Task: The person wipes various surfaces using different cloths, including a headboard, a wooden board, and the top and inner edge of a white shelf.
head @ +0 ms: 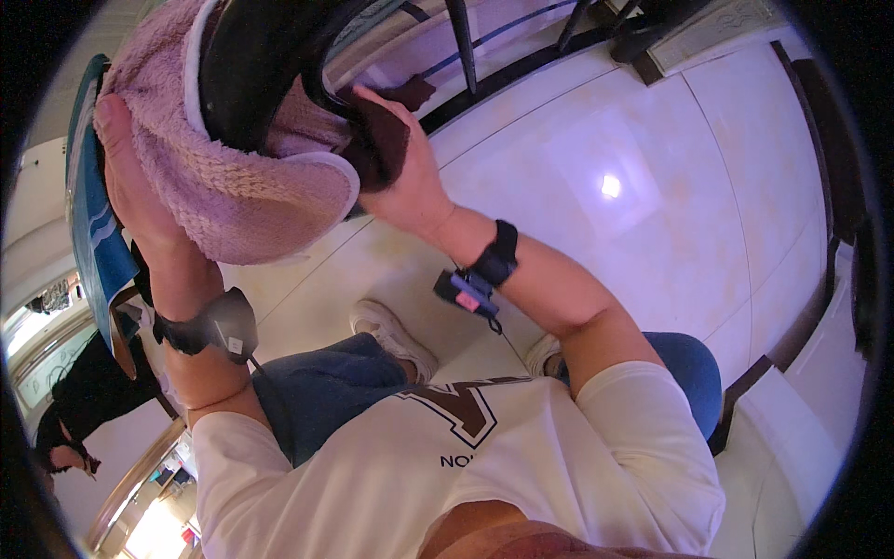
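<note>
A pink plush cloth (230, 189) with a pale edging wraps around a thick, glossy black curved rail (244, 70) at the upper left. My left hand (133, 168) grips the cloth from its left side, with part of the hand out of sight. On the other side of the rail, my right hand (412, 168) is closed around a dark brown piece (384, 140), perhaps fabric, beside the cloth's rounded edge. Most of its fingers are hidden. Black straps with small devices sit on both wrists.
Black metal bars (461, 49) of a railing rise from a dark base at the top. Below lies a glossy tiled floor (594, 230). A blue panel (94, 202) stands left of my left hand. A person in black (105, 384) is at the lower left.
</note>
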Tool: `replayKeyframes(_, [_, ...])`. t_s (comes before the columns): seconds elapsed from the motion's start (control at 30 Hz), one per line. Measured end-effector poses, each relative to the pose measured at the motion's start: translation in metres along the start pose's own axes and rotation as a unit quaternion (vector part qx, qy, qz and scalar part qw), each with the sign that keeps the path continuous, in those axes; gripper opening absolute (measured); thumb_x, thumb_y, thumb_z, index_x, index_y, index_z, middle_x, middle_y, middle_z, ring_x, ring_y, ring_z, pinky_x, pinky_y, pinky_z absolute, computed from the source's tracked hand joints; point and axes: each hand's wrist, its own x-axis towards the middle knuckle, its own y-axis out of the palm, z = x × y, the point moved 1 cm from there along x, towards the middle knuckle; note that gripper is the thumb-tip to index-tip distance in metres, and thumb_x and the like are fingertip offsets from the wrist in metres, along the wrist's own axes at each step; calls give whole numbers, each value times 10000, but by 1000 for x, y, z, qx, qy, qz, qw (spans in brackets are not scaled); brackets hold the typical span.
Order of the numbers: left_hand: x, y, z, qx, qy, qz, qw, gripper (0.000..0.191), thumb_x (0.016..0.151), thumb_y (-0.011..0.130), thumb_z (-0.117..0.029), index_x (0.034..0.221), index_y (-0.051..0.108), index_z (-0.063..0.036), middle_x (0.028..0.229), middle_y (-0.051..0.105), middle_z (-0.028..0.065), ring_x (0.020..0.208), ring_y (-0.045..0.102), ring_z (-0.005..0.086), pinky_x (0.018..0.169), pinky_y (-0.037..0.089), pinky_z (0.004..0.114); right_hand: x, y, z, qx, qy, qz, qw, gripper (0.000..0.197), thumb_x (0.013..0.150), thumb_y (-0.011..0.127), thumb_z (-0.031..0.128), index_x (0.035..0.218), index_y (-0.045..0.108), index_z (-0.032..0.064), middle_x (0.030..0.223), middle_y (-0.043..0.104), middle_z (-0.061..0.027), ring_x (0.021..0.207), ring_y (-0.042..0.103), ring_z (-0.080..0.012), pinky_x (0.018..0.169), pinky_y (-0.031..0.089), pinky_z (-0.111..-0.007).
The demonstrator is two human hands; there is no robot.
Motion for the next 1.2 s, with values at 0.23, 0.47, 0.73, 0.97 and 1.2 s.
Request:
replayKeyframes(0.23, [-17, -35, 31, 152, 252, -66, 953, 835, 990, 275, -697, 1458, 413, -19, 1404, 532, 194, 1249, 550, 349, 1080, 447, 450, 33, -1, 61, 255, -12, 63, 965, 527, 807, 696, 150, 1310, 568, 60, 1352, 522, -179, 1249, 488, -430, 1065, 393, -479])
replayKeyframes(0.47, [-12, -7, 11, 120, 264, -3, 957, 627, 1047, 442, -502, 1350, 516, 43, 1302, 596, 164, 1182, 580, 266, 1028, 432, 394, -9, -11, -62, -28, 1, 111, 993, 287, 872, 661, 115, 1140, 637, 13, 1079, 636, -192, 1023, 593, -403, 902, 487, -422])
replayKeyframes(0.73, [-2, -13, 22, 172, 281, 7, 944, 615, 1046, 421, -491, 1313, 544, 49, 1305, 600, 193, 1193, 584, 299, 1027, 448, 418, 24, -3, 6, -46, -7, 38, 998, 334, 824, 661, 93, 1152, 628, 34, 1107, 630, -204, 1040, 584, -438, 878, 487, -477])
replayKeyframes(0.97, [-5, -18, 18, 256, 277, -34, 926, 595, 1063, 384, -475, 1309, 563, 36, 1245, 636, 187, 1125, 612, 285, 979, 459, 397, 34, 0, 11, -43, -31, 94, 994, 353, 857, 613, 123, 1204, 617, 56, 1159, 639, -195, 1085, 607, -408, 900, 512, -463])
replayKeyframes(1.2, [-13, -3, 7, 146, 252, -47, 955, 570, 1054, 442, -445, 1306, 564, 51, 1269, 622, 176, 1152, 584, 252, 1027, 419, 378, -11, -13, -63, -80, 38, 136, 987, 230, 891, 676, 126, 1084, 633, 8, 1037, 636, -193, 974, 598, -418, 828, 502, -433])
